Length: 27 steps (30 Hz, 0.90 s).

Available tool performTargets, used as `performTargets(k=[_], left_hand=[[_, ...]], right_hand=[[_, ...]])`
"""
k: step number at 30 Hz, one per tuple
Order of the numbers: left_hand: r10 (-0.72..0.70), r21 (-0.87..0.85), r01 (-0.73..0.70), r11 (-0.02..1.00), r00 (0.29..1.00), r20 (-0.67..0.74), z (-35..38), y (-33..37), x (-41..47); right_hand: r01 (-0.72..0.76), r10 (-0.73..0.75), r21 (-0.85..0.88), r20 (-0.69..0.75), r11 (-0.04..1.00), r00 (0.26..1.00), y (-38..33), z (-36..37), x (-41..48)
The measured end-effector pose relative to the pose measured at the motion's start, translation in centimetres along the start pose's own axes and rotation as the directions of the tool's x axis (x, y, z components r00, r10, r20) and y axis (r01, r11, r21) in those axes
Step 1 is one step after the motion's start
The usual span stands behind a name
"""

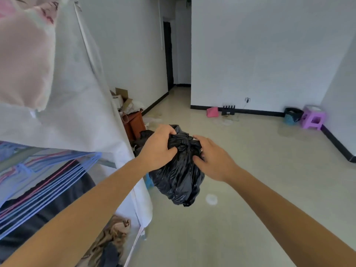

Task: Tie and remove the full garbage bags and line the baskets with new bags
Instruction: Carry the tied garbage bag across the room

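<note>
Fingers (pixel 168 130) of the left hand (pixel 158 149) were curled over the top of the garbage bag (pixel 179 182), and the thumb pressed into the plastic from the near side, so this hand grasped the gathered neck of the bag. Fingers (pixel 200 140) of the right hand (pixel 213 160) were bent over the other side of the neck, with the thumb pushed against the plastic below, so this hand also held the bag. Between the two hands sat a tight knot (pixel 184 142) of black plastic. The bag was black, full and rounded, and it hung in the air under the hands, above the pale floor (pixel 250 180). Both forearms were bare and stretched forward.

To the left of the bag stood a wardrobe (pixel 82 112) with a white cloth cover, and inside it hung blue hangers (pixel 48 182) with dark clothes. Just behind the bag, low beside the wardrobe, a small blue thing (pixel 149 182) showed, but I could not tell what it was. A small white round thing (pixel 211 199) lay on the floor near the bag. Farther back, a brown wooden cabinet (pixel 134 124) and open cardboard boxes (pixel 121 97) stood along the left wall. At the far wall, well apart from the hands, a basket (pixel 289 120) with a black bag in it stood just beside a purple stool (pixel 313 119).
</note>
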<state>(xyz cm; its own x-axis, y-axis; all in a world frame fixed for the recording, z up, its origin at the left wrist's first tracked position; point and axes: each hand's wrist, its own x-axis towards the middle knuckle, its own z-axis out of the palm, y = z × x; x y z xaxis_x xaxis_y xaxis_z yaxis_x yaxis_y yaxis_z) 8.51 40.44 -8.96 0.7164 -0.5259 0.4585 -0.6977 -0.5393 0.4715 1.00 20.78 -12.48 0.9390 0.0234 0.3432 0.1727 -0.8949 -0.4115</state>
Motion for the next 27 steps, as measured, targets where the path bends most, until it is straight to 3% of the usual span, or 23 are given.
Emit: performTargets(k=[5,11,22,27], left_hand=[[0.047,-0.017,-0.046,0.999,0.996,0.078,7.5,-6.1,13.6],[-0.004,-0.035,0.008,0.999,0.993,0.115,14.6,-13.3,30.2],[-0.099,-0.026,0.099,0.995,0.995,-0.011,18.1,-34.7,56.1],[-0.114,-0.054,0.116,0.992,0.993,0.037,21.3,-44.6,68.5]], right_hand=[[-0.078,0.078,0.054,0.008,0.995,0.997,10.8,2.5,11.4],[-0.098,0.086,0.165,0.078,0.981,0.993,22.5,4.3,26.6],[0.037,-0.04,0.043,0.054,0.998,0.998,33.5,12.3,59.9],[0.018,-0.016,-0.029,0.086,0.999,0.996,39.1,15.8,74.0]])
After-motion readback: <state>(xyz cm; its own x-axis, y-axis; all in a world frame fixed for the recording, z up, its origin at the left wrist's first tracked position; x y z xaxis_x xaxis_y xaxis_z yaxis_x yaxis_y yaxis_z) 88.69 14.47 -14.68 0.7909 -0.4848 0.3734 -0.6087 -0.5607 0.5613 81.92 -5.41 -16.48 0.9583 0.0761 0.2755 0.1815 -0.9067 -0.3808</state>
